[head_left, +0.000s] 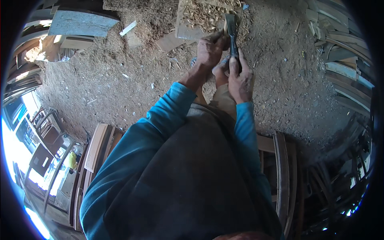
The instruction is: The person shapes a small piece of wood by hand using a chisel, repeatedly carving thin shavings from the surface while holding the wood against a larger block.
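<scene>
My right hand [241, 80] is closed round the black handle of a chisel-like tool [233, 43] with a broad dark metal blade. The tool points away from me, its blade end over the wood shavings [204, 16]. Close beside the blade, my left hand [210, 50] is closed, with its fingertips against a thin pale strip of wood [225, 28]. How far that strip extends is hidden by the fingers and the blade. Beneath the shavings lies a flat board [182, 30] on the ground. One bare foot [220, 72] shows between my hands.
Dirt ground [136, 88] is strewn with shavings and wood bits. A bluish-grey board [82, 23] and stacked timber lie at the far left. More planks [342, 71] are piled on the right. Behind me, on both sides, are wooden frame parts [282, 168]. A white scrap [128, 28] lies far left.
</scene>
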The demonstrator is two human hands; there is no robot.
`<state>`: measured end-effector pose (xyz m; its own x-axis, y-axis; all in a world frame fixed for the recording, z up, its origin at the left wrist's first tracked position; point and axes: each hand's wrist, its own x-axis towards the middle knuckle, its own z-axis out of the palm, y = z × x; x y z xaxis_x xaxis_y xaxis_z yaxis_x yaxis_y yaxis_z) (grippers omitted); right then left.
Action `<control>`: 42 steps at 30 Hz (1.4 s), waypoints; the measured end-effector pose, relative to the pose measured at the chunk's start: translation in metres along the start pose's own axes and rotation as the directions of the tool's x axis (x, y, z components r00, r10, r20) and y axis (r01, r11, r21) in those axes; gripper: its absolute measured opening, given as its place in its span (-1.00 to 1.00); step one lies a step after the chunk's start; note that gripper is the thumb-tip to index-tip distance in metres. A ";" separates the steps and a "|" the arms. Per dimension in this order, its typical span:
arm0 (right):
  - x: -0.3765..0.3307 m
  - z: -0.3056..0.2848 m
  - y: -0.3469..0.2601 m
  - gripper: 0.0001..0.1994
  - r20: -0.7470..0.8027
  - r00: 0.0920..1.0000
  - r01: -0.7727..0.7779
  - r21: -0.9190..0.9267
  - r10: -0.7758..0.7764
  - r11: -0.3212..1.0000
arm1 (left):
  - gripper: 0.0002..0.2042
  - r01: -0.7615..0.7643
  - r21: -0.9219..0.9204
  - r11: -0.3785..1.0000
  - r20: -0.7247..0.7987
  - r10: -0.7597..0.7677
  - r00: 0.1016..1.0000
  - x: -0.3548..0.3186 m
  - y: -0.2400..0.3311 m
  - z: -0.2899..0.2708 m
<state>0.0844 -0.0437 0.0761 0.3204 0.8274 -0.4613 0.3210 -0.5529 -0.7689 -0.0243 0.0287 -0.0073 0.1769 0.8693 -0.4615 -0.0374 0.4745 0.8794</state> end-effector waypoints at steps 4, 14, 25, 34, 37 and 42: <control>-0.004 0.011 0.015 -0.53 -0.036 0.994 0.104 -0.053 -0.106 0.993 | -0.61 -0.028 -0.016 0.999 -0.003 0.028 1.000 0.012 -0.006 -0.004; 0.009 0.017 0.020 -0.51 -0.106 0.973 0.192 -0.113 -0.204 0.975 | -0.68 0.008 -0.011 1.000 -0.029 -0.009 1.000 0.004 -0.017 0.002; -0.040 -0.001 0.025 -0.53 -0.053 0.995 0.079 -0.132 -0.086 0.988 | -0.65 -0.044 -0.019 0.999 -0.136 0.041 0.990 0.004 -0.019 0.014; 0.009 0.004 0.008 -0.50 -0.071 0.985 0.142 -0.174 -0.156 0.975 | -0.66 -0.028 0.213 0.977 -0.196 0.071 0.978 -0.003 -0.002 0.020; 0.017 0.009 0.017 -0.48 -0.096 0.985 0.114 -0.240 -0.140 0.964 | -0.62 0.024 0.280 0.960 -0.176 0.027 0.984 -0.002 -0.001 0.015; 0.015 -0.012 0.014 -0.53 -0.005 0.997 0.078 0.085 -0.078 0.993 | -0.58 -0.028 0.058 0.998 -0.160 0.037 0.986 0.005 -0.009 0.013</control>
<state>0.1044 -0.0404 0.0638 0.2991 0.8675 -0.3974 0.2681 -0.4761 -0.8375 -0.0098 0.0274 -0.0162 0.0156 0.8972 -0.4414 0.0151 0.4412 0.8973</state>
